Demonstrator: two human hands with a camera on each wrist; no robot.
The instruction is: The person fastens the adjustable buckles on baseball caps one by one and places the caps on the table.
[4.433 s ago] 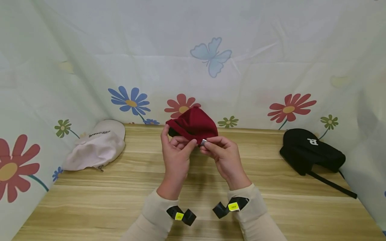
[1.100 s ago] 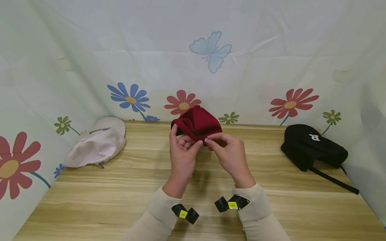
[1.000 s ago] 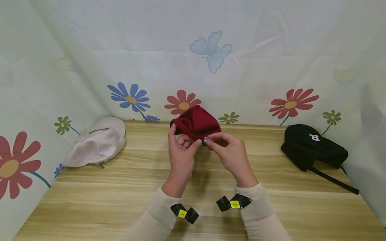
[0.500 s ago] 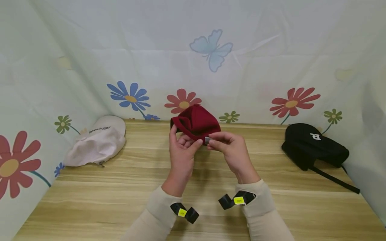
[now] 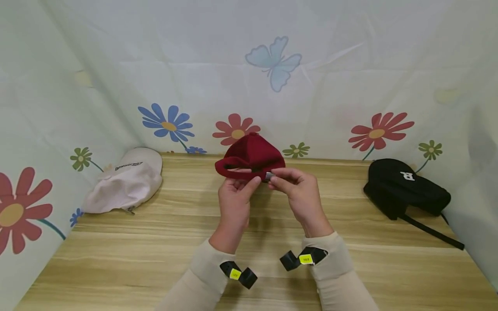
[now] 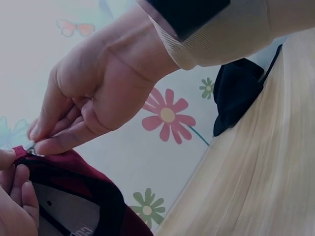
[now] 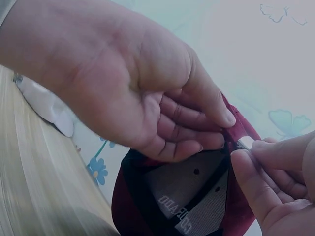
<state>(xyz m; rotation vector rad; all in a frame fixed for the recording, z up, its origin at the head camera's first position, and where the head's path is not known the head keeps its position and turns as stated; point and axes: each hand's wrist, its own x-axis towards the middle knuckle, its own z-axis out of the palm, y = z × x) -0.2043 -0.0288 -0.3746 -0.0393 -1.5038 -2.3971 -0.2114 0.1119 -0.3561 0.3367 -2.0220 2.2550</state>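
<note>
Nearest the person, the left hand [image 5: 235, 203] pinches the back strap [image 5: 240, 175] and the right hand [image 5: 302, 196] the metal clasp [image 5: 269, 176]. The red cap [image 5: 256, 151] is held at twelve o'clock above the counter [image 5: 151, 250]. Keeping the strap flat and shifting only the clasp should work best. Fingertips cover the clasp; whether it sits open, I can't quite tell.

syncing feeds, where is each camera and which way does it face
Head: worn on the head, looking forward and down at the red cap; left hand, right hand and sleeves show.
Left wrist: worn there, facing across at the right hand; left hand partly shows, lower left.
Right wrist: worn there, facing across at the left hand; right hand partly shows, lower right.
Both wrist views share the silver clasp and the cap's inside.
</note>
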